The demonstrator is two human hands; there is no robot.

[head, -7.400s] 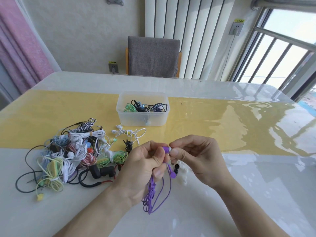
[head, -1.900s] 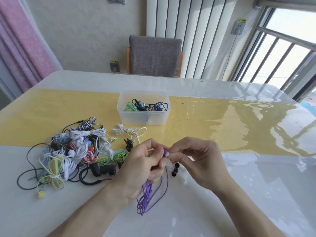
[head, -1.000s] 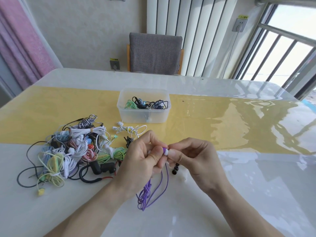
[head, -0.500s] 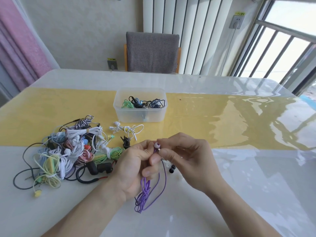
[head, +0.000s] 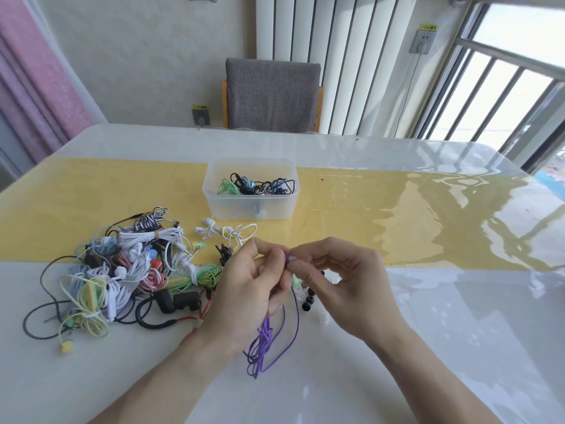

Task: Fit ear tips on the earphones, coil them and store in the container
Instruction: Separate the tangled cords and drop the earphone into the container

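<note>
Left hand (head: 250, 289) pinches the purple earphones (head: 269, 338) at the earbud, cable hanging in loops to the worktop (head: 428, 347). Right hand (head: 342, 283) pinches a white ear tip (head: 292, 258) against that earbud. Loose ear tips (head: 305, 298), black and clear, lie just beneath the hands. Clear container (head: 250, 191), holding coiled earphones, stands beyond. Tangled earphone pile (head: 122, 270) lies left.

purple earbud (head: 287, 257) mostly hidden by fingers (head: 279, 264)
</note>
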